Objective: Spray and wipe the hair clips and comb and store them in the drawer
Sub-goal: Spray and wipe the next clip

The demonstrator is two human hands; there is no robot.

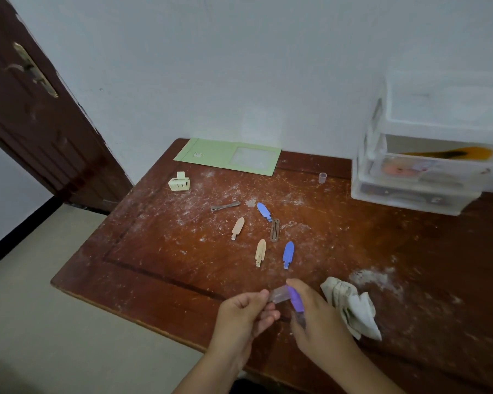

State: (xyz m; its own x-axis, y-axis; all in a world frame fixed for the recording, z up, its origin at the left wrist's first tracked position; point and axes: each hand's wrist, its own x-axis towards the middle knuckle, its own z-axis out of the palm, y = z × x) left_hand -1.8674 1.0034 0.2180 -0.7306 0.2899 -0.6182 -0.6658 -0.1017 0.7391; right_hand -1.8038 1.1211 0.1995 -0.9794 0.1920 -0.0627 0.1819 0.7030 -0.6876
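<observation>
Your right hand [318, 322] was curled around a small spray bottle [296, 301] with a purple top, your forefinger on its head, while your left hand [244, 314] pinched a pale clip [279, 294] right at the nozzle, above the near edge of the wooden table [154, 265]. Just right of your right hand lay a crumpled white cloth [350, 308]. Farther out, loose on the dusty tabletop, sat two blue clips [288, 253] [264, 211], two beige clips [260, 251] [237, 227], a brown snap clip [275, 230], a grey metal clip [225, 206] and, apart toward the far left, a cream claw clip [179, 182]. A small clear cap [322, 177] stood near the back, a green card [228, 156] lay against the wall, and the clear plastic drawer unit [421, 172] occupied the far right corner with an orange comb [450, 152] visible in its pulled-out drawer.
</observation>
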